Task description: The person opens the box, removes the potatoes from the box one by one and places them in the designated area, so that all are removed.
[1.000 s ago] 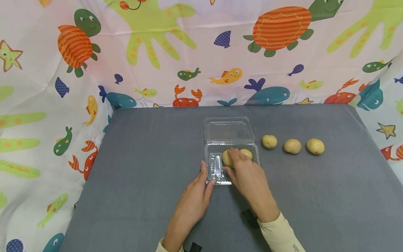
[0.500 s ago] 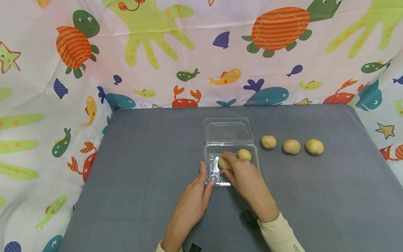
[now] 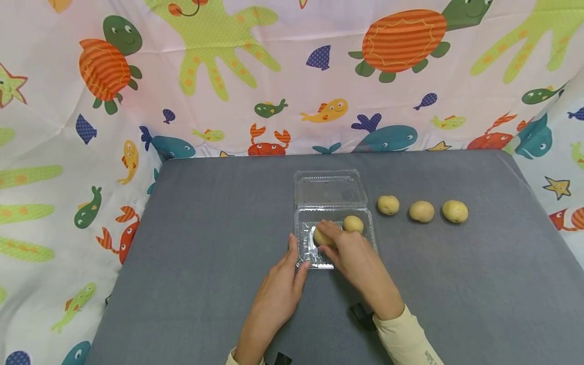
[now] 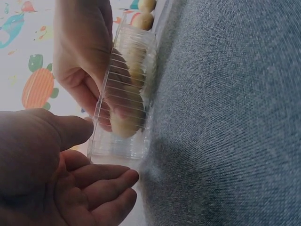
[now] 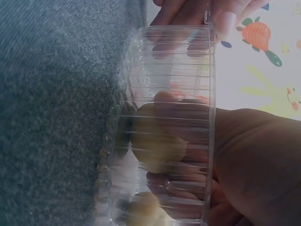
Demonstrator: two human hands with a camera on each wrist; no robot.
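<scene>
A clear plastic clamshell container [image 3: 330,188] lies opened out on the cloth, its lid folded back away from me. In its base, my right hand [image 3: 363,261] grips a small yellow potato [image 3: 321,238] between thumb and fingers. Behind it, toward the right, a second potato [image 3: 353,223] rests in the base. My left hand [image 3: 279,291] touches the container's near left corner, thumb at the front wall and fairly straight fingers along the left side. Through the ribbed wall, the right wrist view shows the gripped potato [image 5: 157,141] low in the base.
To the right of the container sit a potato [image 3: 388,205], another potato [image 3: 422,211] and a third potato [image 3: 454,211], in a row on the grey cloth [image 3: 219,228]. A curtain [image 3: 292,76] printed with sea animals hangs behind and at the sides.
My right hand has shifted the gripped potato slightly left within the base, leaving a gap beside the second potato. The left hand has stayed at the corner.
</scene>
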